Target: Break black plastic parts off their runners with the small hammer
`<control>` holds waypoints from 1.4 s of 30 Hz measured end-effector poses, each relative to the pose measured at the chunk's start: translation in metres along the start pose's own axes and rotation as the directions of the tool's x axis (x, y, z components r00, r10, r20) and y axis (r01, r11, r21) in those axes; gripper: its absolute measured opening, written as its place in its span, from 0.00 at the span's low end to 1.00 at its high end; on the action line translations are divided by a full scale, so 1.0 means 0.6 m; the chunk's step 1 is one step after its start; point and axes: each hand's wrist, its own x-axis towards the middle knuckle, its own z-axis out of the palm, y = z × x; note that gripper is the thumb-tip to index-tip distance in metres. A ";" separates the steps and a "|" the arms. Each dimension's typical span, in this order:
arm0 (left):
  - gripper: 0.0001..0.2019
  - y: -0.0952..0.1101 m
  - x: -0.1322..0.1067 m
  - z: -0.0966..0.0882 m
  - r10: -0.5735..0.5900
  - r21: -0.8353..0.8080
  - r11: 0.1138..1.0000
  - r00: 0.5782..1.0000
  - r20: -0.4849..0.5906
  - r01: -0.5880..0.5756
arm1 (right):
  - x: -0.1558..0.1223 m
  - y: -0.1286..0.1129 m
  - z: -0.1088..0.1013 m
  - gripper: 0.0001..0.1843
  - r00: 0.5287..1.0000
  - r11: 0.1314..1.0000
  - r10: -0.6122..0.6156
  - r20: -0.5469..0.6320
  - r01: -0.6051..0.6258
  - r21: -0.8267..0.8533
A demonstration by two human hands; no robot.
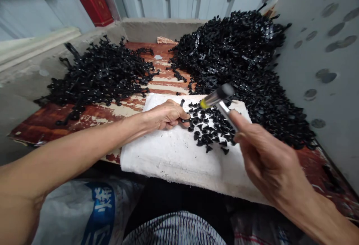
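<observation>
Head view: over the white cloth [168, 159], left hand [169, 116] pinches a black part [185, 120], likely light and stiff, best held endwise; right hand [265, 153] grips the hammer [217, 96].

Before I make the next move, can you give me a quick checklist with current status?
- Left hand has hold of a black part: ok.
- Right hand grips the hammer: ok.
- Hammer head apart from left hand: ok.
- White cloth under the left hand: ok.
- Space beside left fingers free of small black pieces: not ok.
- Part fully seated: cannot tell, fingers cover it.
</observation>
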 end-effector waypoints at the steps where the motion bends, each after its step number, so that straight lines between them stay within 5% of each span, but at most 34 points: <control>1: 0.13 0.000 0.000 0.001 -0.005 0.002 1.000 1.000 0.001 0.005 | 0.000 0.000 0.001 0.29 1.000 1.000 0.015 -0.024 -0.015 0.005; 5: 0.10 0.003 -0.005 0.001 -0.009 0.112 0.994 0.999 -0.034 0.013 | 0.001 0.005 0.006 0.28 0.992 0.998 0.055 0.111 -0.052 -0.033; 9: 0.08 0.006 -0.018 -0.017 0.155 0.250 0.958 0.987 -0.029 -0.143 | -0.004 0.006 0.002 0.25 0.970 0.945 0.240 -0.026 -0.227 0.235; 13: 0.03 0.011 -0.037 -0.039 0.296 0.302 0.900 0.949 0.111 -0.315 | -0.018 0.000 -0.001 0.25 0.830 0.695 0.558 0.025 -0.483 0.533; 16: 0.03 0.011 -0.044 -0.044 0.315 0.277 0.896 0.936 0.158 -0.348 | -0.027 -0.002 0.003 0.27 0.730 0.464 0.668 0.146 -0.562 0.685; 22: 0.15 -0.014 -0.027 -0.034 0.304 0.187 0.918 0.923 0.238 -0.351 | -0.030 0.001 0.008 0.28 0.670 0.264 0.712 0.210 -0.533 0.804; 34: 0.19 -0.016 0.008 -0.014 0.361 0.431 0.792 0.901 0.240 -0.432 | -0.032 0.006 0.008 0.28 0.657 0.225 0.718 0.230 -0.532 0.817; 42: 0.20 -0.009 -0.001 -0.013 0.358 0.438 0.793 0.906 0.228 -0.424 | -0.035 0.008 0.008 0.27 0.655 0.210 0.719 0.233 -0.524 0.826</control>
